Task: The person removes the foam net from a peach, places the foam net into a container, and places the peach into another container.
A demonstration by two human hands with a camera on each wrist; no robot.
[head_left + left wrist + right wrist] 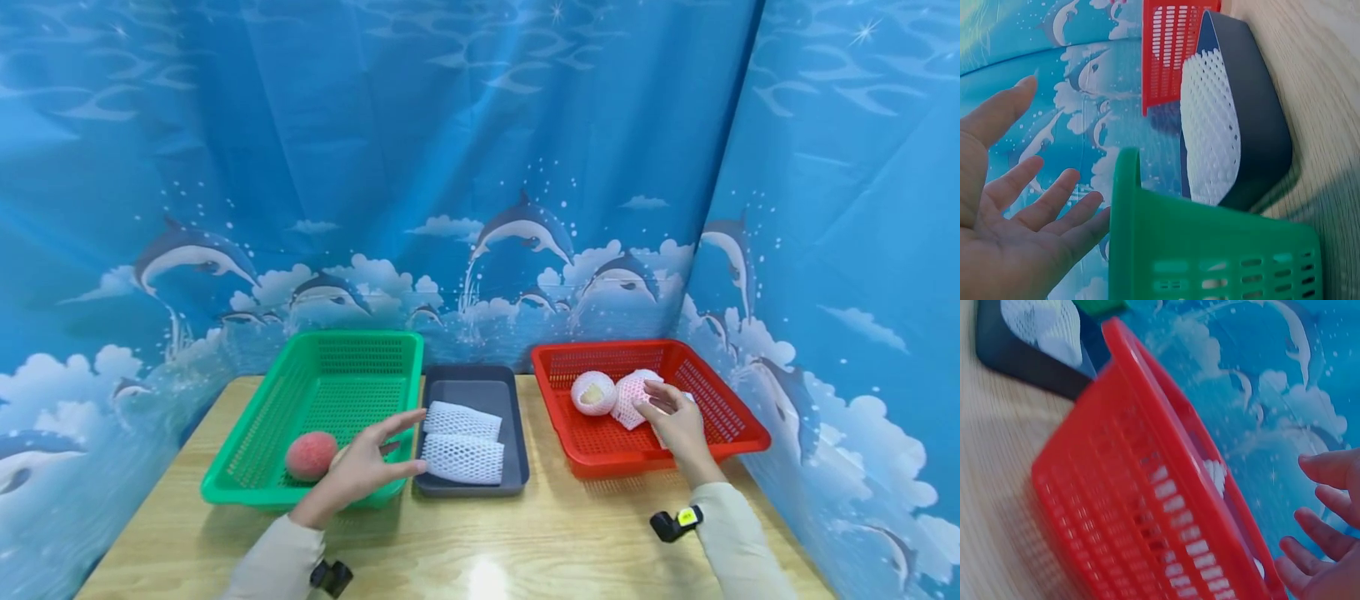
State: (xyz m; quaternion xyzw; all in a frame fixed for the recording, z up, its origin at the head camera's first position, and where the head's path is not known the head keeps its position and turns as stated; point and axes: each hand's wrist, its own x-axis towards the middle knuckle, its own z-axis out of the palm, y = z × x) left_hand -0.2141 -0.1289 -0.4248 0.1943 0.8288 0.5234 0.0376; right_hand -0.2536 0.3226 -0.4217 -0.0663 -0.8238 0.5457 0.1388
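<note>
My left hand [360, 467] hovers over the right front rim of the green basket [247, 492], fingers and thumb spread with nothing between them. A red, fuzzy peach [311, 456] lies in that basket, and a paler round fruit is mostly hidden behind the hand. Over the red basket [592, 467], my right hand [678, 421] hangs with loosely bent, empty fingers. Close to its fingertips is a pink-and-white foam net [630, 400]. Left of that net sits a fruit in a white foam net [594, 393], pale yellow showing through its opening. My right hand partly covers more white netting.
Between the baskets stands a dark grey tray [468, 383] with white foam net sleeves [463, 458] lying flat in it. All three containers rest on a wooden table [450, 542]. A blue dolphin-print curtain [480, 167] hangs right behind them and along the right side.
</note>
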